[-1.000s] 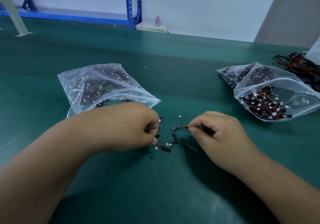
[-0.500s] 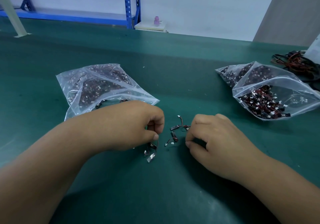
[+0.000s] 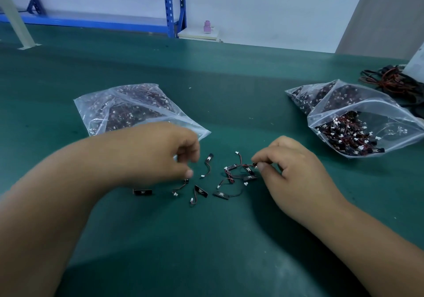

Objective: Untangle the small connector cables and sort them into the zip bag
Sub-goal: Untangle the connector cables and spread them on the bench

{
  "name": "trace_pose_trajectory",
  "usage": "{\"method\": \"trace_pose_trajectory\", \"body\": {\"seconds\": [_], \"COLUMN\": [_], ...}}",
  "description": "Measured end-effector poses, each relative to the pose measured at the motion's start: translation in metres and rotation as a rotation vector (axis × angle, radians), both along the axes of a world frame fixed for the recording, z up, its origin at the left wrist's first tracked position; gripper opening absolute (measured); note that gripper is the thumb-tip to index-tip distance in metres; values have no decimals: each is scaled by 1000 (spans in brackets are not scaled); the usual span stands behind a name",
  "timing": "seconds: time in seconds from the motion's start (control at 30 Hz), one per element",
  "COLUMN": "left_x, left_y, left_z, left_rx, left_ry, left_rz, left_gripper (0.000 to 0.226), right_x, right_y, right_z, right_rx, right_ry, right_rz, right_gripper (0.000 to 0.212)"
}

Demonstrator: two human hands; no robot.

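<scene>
Since half a second ago the left hand (image 3: 158,156) has let go the cluster it dangled. Those small black-and-red connector cables (image 3: 199,191), each with a white plug and a flat black tab, now lie scattered singly on the mat between the two hands. One black tab (image 3: 142,192) lies partly under the left wrist. The left hand hovers above them, blurred, fingers curled; I cannot tell whether anything is pinched in it. The right hand (image 3: 296,177) pinches between thumb and forefinger one end of a tangled clump (image 3: 238,170) of the same cables, which rests on the mat just left of its fingertips.

Behind the left hand lies a clear plastic zip bag (image 3: 128,111) filled with cables, its near corner partly hidden by the knuckles. Well apart to the right, a second clear zip bag (image 3: 358,122) lies with its mouth gaping and cables inside. Beyond it sits a loose bundle of longer red and black wires (image 3: 390,81).

Everything rests on a dark green bench mat (image 3: 206,250). At the far side stand a blue steel shelving frame (image 3: 171,5), a small pink bottle (image 3: 207,26) on a pale board, and a white wall.

White marks on the black tabs are too small to read.
</scene>
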State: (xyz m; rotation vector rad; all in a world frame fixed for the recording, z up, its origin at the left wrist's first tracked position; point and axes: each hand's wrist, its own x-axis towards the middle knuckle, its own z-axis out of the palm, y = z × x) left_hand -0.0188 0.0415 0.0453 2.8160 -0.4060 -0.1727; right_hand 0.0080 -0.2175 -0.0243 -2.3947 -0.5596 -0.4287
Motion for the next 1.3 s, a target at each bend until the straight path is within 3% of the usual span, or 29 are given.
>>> {"method": "trace_pose_trajectory", "body": {"seconds": [0.1, 0.2, 0.43, 0.53, 0.73, 1.0, 1.3], "left_x": [-3, -2, 1, -1, -2, -2, -6], "left_y": [13, 8, 7, 7, 12, 10, 6], "left_z": [0, -7, -10, -8, -1, -3, -5], "left_rx": [216, 310, 330, 332, 380, 407, 372], "left_ry": [120, 162, 173, 197, 194, 184, 148], "left_rz": [97, 112, 95, 105, 149, 131, 128], "left_gripper": [34, 41, 30, 31, 30, 20, 21], "right_x": [2, 2, -6, -7, -7, -7, -3], "right_y": [0, 0, 5, 5, 8, 9, 8], "right_z": [-2, 0, 6, 9, 8, 3, 1], "right_rx": [10, -15, -329, -344, -361, -204, -13], "right_ry": [38, 52, 1, 31, 44, 65, 60], "right_rz": [-13, 46, 128, 118, 63, 30, 33], "right_gripper": [17, 21, 13, 5, 15, 24, 20]}}
